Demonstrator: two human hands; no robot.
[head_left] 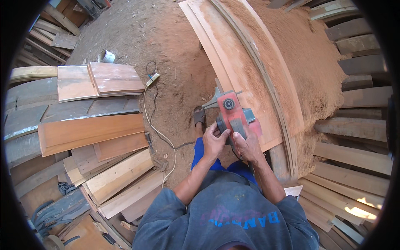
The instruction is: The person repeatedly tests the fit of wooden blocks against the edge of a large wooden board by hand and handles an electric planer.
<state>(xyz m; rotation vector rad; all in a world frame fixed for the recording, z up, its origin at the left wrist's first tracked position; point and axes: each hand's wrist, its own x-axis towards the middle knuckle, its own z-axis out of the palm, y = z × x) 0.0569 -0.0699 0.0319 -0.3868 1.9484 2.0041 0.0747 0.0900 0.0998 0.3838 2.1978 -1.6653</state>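
Observation:
A red and grey electric hand planer (233,111) is tilted at the near left end of the long wooden workbench (266,121), a black knob facing up at its front. My right hand (248,146) is closed round the rear of its grey handle, thumb on top. My left hand (215,143) grips the dark grey part on the planer's left side, fingers curled and thumb against the body. Beside the planer, a grey metal bracket-like piece (212,101) juts out to the left. Along the bench lie reddish boards (208,50) dusted with shavings. The planer's underside is hidden.
Planks (91,132) and panels (116,79) are stacked at left. A pale extension socket (152,79) with cords lies on the dirt floor near a white bucket (106,56). Sawdust (316,71) heaps along the bench's right side, before more stacked timber (358,125).

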